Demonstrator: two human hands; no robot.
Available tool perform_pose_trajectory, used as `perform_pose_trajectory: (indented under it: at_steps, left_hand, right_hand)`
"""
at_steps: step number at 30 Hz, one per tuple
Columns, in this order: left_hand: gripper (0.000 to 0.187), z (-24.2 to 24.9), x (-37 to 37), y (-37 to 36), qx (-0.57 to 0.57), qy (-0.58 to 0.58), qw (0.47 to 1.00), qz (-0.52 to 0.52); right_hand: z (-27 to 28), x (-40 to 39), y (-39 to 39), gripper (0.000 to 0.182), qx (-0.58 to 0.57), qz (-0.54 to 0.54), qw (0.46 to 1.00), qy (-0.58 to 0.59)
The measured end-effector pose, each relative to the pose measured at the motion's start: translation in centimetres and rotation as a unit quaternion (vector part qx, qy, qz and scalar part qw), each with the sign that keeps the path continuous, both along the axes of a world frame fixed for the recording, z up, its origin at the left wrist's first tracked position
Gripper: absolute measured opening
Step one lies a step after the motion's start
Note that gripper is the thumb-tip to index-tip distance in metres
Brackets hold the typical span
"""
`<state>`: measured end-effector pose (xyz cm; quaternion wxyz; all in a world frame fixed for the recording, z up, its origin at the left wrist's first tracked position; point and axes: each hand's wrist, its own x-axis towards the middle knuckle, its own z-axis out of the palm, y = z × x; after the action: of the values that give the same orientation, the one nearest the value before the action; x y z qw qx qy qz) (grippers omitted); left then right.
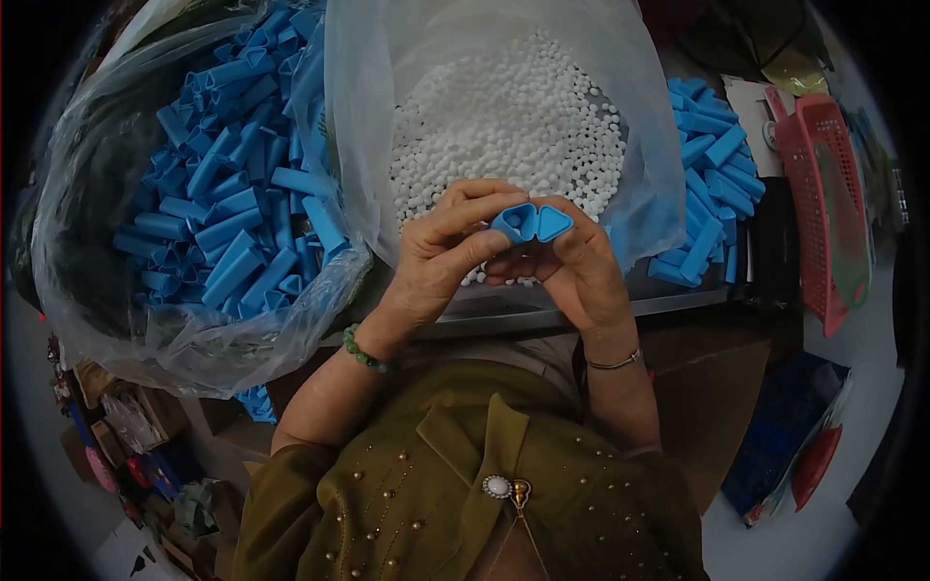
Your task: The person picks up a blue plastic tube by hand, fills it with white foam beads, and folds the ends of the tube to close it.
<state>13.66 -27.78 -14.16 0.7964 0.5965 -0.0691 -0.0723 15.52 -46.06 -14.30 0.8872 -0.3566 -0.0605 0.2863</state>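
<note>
Left hand (438,240) grips the body of one open blue container (527,233), right hand (589,279) its flap, above the near edge of the white balls (504,121). It looks light, smooth and fairly stiff, best held by its side walls. Two heaps of blue tubes, one bagged (228,228), one loose (715,184), and the balls are too many to count.

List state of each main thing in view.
Blue container: lid open, contents unclear
Left hand: gripping container
Right hand: fingers on lid
Left bag: open, holding blue containers
White balls: loose, heaped
Middle plastic: wrinkled, around balls
Right blue pile: loose, heaped
</note>
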Motion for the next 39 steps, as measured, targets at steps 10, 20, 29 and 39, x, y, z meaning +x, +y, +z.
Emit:
perform_pose_trajectory:
  at_steps: [10, 20, 29, 39]
  left_hand:
    - [0.026, 1.3, 0.1, 0.0, 0.032, -0.031, 0.999, -0.023]
    - [0.036, 3.7, 0.3, -1.9, 0.203, -0.156, 0.967, -0.006]
    - [0.040, 6.4, -1.1, 3.7, 0.327, -0.252, 0.910, 0.042]
    - [0.027, 6.4, -0.9, 13.1, 0.635, -0.236, 0.676, 0.291]
  right_hand:
    - [1.2, 0.1, 0.8, 0.015, 0.076, -0.012, 0.991, 0.107]
    - [3.1, -1.2, 0.2, 0.020, -0.043, -0.102, 0.994, 0.016]
    - [5.5, 5.3, -11.9, 0.024, -0.376, -0.553, 0.698, -0.257]
    - [3.9, 4.0, -10.8, 0.025, -0.492, -0.458, 0.678, -0.297]
